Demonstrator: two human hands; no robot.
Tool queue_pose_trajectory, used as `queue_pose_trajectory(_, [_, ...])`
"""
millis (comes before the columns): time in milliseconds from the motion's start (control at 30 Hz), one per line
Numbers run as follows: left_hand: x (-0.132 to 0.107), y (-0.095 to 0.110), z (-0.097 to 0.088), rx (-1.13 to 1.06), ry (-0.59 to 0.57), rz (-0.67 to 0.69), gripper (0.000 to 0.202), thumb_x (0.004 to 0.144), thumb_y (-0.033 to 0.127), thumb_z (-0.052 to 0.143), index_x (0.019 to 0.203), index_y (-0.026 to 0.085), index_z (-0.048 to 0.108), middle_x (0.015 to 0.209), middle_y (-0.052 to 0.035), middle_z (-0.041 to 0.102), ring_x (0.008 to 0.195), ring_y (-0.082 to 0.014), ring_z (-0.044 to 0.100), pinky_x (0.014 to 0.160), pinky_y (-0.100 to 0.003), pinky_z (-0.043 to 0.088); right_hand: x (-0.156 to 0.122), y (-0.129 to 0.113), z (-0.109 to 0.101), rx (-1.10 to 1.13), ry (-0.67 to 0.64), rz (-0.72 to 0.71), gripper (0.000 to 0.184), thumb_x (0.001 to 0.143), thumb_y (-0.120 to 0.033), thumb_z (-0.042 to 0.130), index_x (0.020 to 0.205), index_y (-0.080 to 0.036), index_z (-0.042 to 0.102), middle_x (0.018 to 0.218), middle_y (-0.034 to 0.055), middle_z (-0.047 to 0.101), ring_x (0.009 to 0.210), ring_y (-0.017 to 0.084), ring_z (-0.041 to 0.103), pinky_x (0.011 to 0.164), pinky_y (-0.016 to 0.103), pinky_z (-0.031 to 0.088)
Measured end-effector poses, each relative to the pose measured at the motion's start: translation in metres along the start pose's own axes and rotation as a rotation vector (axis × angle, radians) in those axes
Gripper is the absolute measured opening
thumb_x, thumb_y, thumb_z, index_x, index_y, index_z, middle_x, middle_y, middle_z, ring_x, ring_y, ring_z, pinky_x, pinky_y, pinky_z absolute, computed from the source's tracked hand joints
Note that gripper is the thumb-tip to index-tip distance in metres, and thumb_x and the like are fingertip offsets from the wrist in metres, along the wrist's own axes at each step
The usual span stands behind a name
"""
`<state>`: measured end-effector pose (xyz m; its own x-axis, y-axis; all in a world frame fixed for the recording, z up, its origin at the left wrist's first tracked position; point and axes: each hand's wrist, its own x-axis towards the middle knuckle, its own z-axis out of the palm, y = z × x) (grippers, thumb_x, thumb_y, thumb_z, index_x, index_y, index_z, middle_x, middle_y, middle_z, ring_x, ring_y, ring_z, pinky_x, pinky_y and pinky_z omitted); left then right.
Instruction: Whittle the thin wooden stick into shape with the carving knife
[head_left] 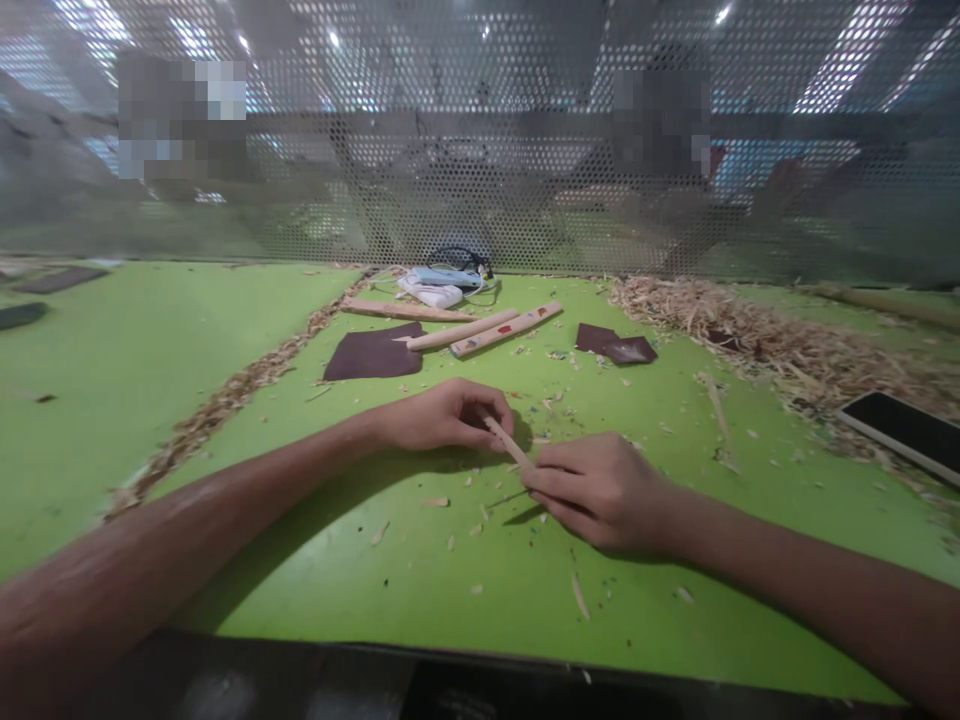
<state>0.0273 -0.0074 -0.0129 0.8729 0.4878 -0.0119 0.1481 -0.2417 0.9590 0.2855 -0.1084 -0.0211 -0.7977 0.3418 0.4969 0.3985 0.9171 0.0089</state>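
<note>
A thin pale wooden stick [511,447] slants between my two hands above the green tabletop. My left hand [450,415] is curled around its far end, fingertips closed on it. The near end is pinched in the fingers of my right hand [604,490]. A thin dark sliver [506,498] shows just below the right fingertips; I cannot tell whether it is held or lies on the table. Beyond the hands are a brown sheet of sandpaper [371,352], a rounded wooden stick [465,330] with its tip over the sheet, and a flat wooden strip [506,330] with coloured marks.
Small brown sandpaper pieces [616,345] lie right of centre. A heap of wood shavings [720,320] and a phone [904,430] are at the right. A shavings line [240,400] runs along the left. Cables and a light-blue device [446,278] sit against the perforated metal screen [480,180].
</note>
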Motion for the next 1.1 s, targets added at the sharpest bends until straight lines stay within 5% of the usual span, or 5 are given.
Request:
queue_pose_trajectory(900, [0.0007, -0.0017, 0.0001, 0.017, 0.007, 0.027, 0.028, 0.092, 0.036, 0.085, 0.104, 0.012, 0.078, 0.092, -0.0064, 0.076, 0.078, -0.0114, 0.066, 0.071, -0.023, 0.051, -0.0015, 0.0011, 0.0011, 0.031, 0.001, 0.035, 0.022, 0.111, -0.019, 0.053, 0.113, -0.011, 0.073, 0.09, 0.0051, 0.072, 0.07, 0.014, 0.061, 0.062, 0.027, 0.046])
queue_pose_trajectory(1100, [0.0031, -0.0072, 0.0041, -0.222, 0.169, 0.056, 0.033, 0.083, 0.029, 0.093, 0.106, 0.013, 0.077, 0.097, -0.0076, 0.08, 0.086, -0.0133, 0.074, 0.08, -0.025, 0.058, -0.0034, 0.0016, 0.0024, -0.007, 0.034, 0.064, 0.019, 0.11, -0.017, 0.054, 0.114, -0.01, 0.071, 0.095, 0.0068, 0.072, 0.074, 0.013, 0.063, 0.064, 0.026, 0.049])
